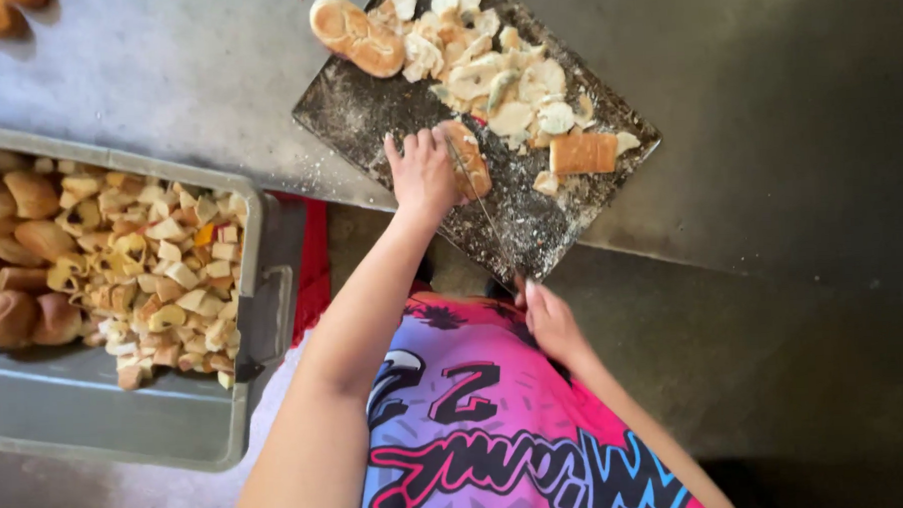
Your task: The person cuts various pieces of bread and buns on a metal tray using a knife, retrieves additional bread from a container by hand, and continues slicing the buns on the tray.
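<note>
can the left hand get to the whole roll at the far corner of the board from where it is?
Probably yes. The left hand presses on a roll mid-board, and the whole roll lies further up the board with only bare, crumb-dusted surface between. It would have to let go of its roll first.

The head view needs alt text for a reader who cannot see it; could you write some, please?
A person's left hand holds a bread roll on a dark cutting board while the right hand draws a knife through it. Cut bread pieces lie on the board; a metal tray of bread sits alongside.
</note>
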